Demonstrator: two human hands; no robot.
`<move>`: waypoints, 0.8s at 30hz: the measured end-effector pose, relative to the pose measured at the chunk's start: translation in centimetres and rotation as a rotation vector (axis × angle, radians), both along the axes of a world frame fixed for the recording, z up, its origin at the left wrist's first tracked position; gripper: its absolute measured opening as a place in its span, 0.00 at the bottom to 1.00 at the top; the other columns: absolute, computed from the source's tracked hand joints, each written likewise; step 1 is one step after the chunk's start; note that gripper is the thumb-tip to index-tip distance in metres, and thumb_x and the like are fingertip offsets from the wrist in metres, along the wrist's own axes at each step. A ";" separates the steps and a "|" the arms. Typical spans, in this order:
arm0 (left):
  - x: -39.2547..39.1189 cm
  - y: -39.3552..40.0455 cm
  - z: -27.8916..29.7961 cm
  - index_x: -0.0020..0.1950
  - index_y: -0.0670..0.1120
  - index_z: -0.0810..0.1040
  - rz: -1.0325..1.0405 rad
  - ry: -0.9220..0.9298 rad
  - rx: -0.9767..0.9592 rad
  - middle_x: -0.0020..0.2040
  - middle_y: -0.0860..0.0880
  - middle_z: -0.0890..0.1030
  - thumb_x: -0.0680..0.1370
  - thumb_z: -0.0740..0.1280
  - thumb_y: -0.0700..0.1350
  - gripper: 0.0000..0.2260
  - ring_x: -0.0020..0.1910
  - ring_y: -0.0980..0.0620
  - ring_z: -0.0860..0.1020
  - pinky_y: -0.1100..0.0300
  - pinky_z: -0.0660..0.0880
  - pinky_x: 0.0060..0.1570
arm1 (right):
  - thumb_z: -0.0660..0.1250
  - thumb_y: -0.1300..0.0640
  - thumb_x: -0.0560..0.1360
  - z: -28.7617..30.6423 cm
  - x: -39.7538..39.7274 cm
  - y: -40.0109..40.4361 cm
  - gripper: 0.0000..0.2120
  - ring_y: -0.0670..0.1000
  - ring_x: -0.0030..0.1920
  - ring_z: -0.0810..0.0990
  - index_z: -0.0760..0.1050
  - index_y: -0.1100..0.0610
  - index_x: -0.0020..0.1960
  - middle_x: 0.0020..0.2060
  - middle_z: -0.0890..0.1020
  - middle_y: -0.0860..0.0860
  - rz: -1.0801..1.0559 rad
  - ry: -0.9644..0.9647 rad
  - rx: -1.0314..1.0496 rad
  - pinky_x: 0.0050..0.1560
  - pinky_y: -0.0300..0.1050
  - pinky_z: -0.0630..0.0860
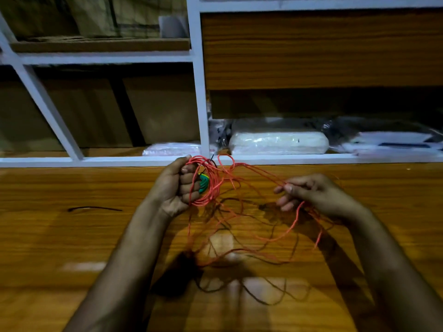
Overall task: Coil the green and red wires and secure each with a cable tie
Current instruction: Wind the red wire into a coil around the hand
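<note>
Red wire [217, 185] was part-coiled: a few loops bunched in the left hand [176, 188], the rest trailing slack down onto the table [72, 236] and across to the right hand [311, 192]. Left fist was closed round the loops, with a green bundle [203, 183] tucked in the same grip, looked like the green wire already coiled, can't confirm a tie on it. Right fingers were loosely pinched on one strand, other fingers spread. Loose tail below both grips was crossing itself, likely to snag. Best to feed one strand at a time through the right pinch, match each new loop to those in the left fist, keep the fist tight. Black cable tie [94, 208] lay well out left of the left hand.
</note>
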State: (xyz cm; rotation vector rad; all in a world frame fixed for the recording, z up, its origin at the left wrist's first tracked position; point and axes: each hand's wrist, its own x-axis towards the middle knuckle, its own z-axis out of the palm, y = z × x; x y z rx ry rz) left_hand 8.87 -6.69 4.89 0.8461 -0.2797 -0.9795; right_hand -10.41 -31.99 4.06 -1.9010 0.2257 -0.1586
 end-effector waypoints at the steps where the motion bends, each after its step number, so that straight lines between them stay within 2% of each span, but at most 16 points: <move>1: -0.4 0.2 0.2 0.25 0.49 0.65 0.015 -0.017 0.030 0.25 0.56 0.48 0.73 0.60 0.52 0.17 0.21 0.58 0.45 0.71 0.45 0.21 | 0.64 0.56 0.78 -0.3 -0.5 -0.1 0.12 0.54 0.39 0.86 0.80 0.63 0.54 0.43 0.85 0.62 -0.046 -0.056 0.062 0.40 0.42 0.81; 3: -1.1 0.7 0.0 0.28 0.51 0.64 0.016 -0.029 0.065 0.25 0.55 0.49 0.75 0.59 0.53 0.16 0.21 0.57 0.45 0.71 0.45 0.22 | 0.71 0.43 0.71 -1.1 -1.3 -0.1 0.21 0.53 0.37 0.86 0.79 0.60 0.53 0.40 0.85 0.59 -0.184 -0.179 0.215 0.38 0.42 0.81; 4: -1.4 0.9 -0.5 0.30 0.52 0.63 0.018 -0.046 0.076 0.25 0.55 0.49 0.75 0.59 0.54 0.15 0.21 0.57 0.46 0.70 0.45 0.21 | 0.71 0.43 0.70 -1.6 -1.4 -0.1 0.21 0.51 0.35 0.85 0.78 0.60 0.51 0.37 0.85 0.56 -0.265 -0.245 0.312 0.37 0.41 0.81; 7: -2.0 1.4 -1.4 0.30 0.51 0.64 0.040 -0.042 0.119 0.22 0.56 0.53 0.79 0.57 0.54 0.18 0.19 0.57 0.48 0.69 0.47 0.20 | 0.61 0.54 0.80 -2.6 -1.3 -0.4 0.08 0.43 0.27 0.77 0.75 0.58 0.49 0.31 0.80 0.48 -0.492 -0.419 0.591 0.30 0.35 0.75; 10: -1.7 2.7 -1.3 0.34 0.50 0.60 0.109 -0.049 0.154 0.23 0.55 0.51 0.83 0.52 0.53 0.17 0.19 0.57 0.48 0.70 0.47 0.21 | 0.58 0.54 0.81 -2.9 -1.8 -2.0 0.08 0.39 0.22 0.67 0.73 0.55 0.47 0.28 0.76 0.44 -0.653 -0.596 0.945 0.25 0.31 0.66; 11: -1.5 3.2 -1.0 0.35 0.50 0.60 0.121 -0.072 0.181 0.24 0.55 0.51 0.83 0.52 0.53 0.17 0.19 0.57 0.48 0.70 0.47 0.21 | 0.58 0.54 0.81 -2.8 -1.9 -2.4 0.08 0.39 0.22 0.65 0.73 0.54 0.47 0.28 0.74 0.44 -0.682 -0.632 1.024 0.24 0.31 0.65; 12: -1.3 3.7 -0.8 0.35 0.50 0.59 0.120 -0.098 0.206 0.24 0.55 0.51 0.83 0.52 0.53 0.17 0.19 0.57 0.48 0.71 0.47 0.21 | 0.57 0.54 0.82 -2.8 -2.0 -2.5 0.08 0.39 0.22 0.65 0.72 0.54 0.46 0.30 0.74 0.45 -0.727 -0.615 1.020 0.25 0.31 0.66; 13: -1.3 4.1 -0.5 0.35 0.51 0.59 0.113 -0.119 0.225 0.23 0.55 0.51 0.83 0.53 0.53 0.17 0.18 0.58 0.48 0.72 0.48 0.20 | 0.56 0.54 0.83 -2.8 -1.9 -2.2 0.10 0.40 0.22 0.65 0.72 0.54 0.47 0.32 0.74 0.46 -0.771 -0.537 0.934 0.24 0.32 0.65; 14: -1.4 4.4 -0.3 0.34 0.51 0.59 0.108 -0.139 0.237 0.22 0.55 0.52 0.83 0.53 0.53 0.18 0.17 0.59 0.50 0.72 0.49 0.20 | 0.55 0.55 0.84 -2.7 -1.6 -1.8 0.11 0.41 0.23 0.66 0.73 0.55 0.47 0.34 0.74 0.48 -0.801 -0.398 0.756 0.24 0.33 0.65; 16: -1.7 4.5 0.3 0.33 0.51 0.60 0.104 -0.183 0.248 0.21 0.55 0.55 0.83 0.54 0.53 0.19 0.16 0.59 0.52 0.73 0.50 0.21 | 0.56 0.57 0.84 -2.5 -0.8 -0.7 0.11 0.43 0.24 0.71 0.76 0.59 0.52 0.36 0.77 0.51 -0.722 -0.070 0.292 0.24 0.35 0.67; 18: -2.2 4.0 0.9 0.31 0.52 0.62 0.115 -0.227 0.257 0.21 0.55 0.55 0.83 0.55 0.53 0.20 0.16 0.59 0.52 0.72 0.49 0.22 | 0.60 0.58 0.82 -2.0 -0.2 0.5 0.11 0.46 0.34 0.78 0.78 0.60 0.58 0.42 0.81 0.52 -0.595 0.118 -0.181 0.33 0.40 0.71; 19: -2.4 3.7 1.0 0.31 0.51 0.62 0.140 -0.254 0.271 0.22 0.54 0.56 0.83 0.56 0.53 0.20 0.17 0.58 0.53 0.72 0.49 0.23 | 0.62 0.60 0.80 -1.4 0.1 1.4 0.12 0.49 0.42 0.79 0.78 0.57 0.62 0.48 0.82 0.52 -0.587 0.108 -0.385 0.41 0.43 0.73; 21: -2.8 3.1 1.4 0.33 0.51 0.62 0.211 -0.305 0.307 0.23 0.53 0.57 0.82 0.57 0.53 0.18 0.17 0.57 0.54 0.71 0.52 0.23 | 0.65 0.64 0.76 0.4 0.2 4.2 0.19 0.54 0.56 0.76 0.76 0.52 0.65 0.55 0.81 0.51 -0.661 -0.084 -0.674 0.55 0.50 0.73; 23: -3.3 2.3 2.0 0.33 0.51 0.62 0.250 -0.358 0.334 0.24 0.52 0.57 0.82 0.58 0.53 0.19 0.19 0.56 0.55 0.69 0.52 0.25 | 0.64 0.66 0.74 3.0 0.4 7.9 0.20 0.53 0.56 0.76 0.77 0.50 0.62 0.52 0.81 0.50 -0.656 -0.346 -0.745 0.55 0.53 0.74; 24: -3.7 2.0 2.4 0.32 0.50 0.62 0.258 -0.386 0.348 0.24 0.51 0.58 0.82 0.58 0.54 0.19 0.19 0.56 0.55 0.69 0.52 0.25 | 0.64 0.66 0.75 4.2 0.6 9.4 0.19 0.51 0.52 0.77 0.77 0.49 0.61 0.49 0.81 0.48 -0.540 -0.433 -0.684 0.51 0.50 0.76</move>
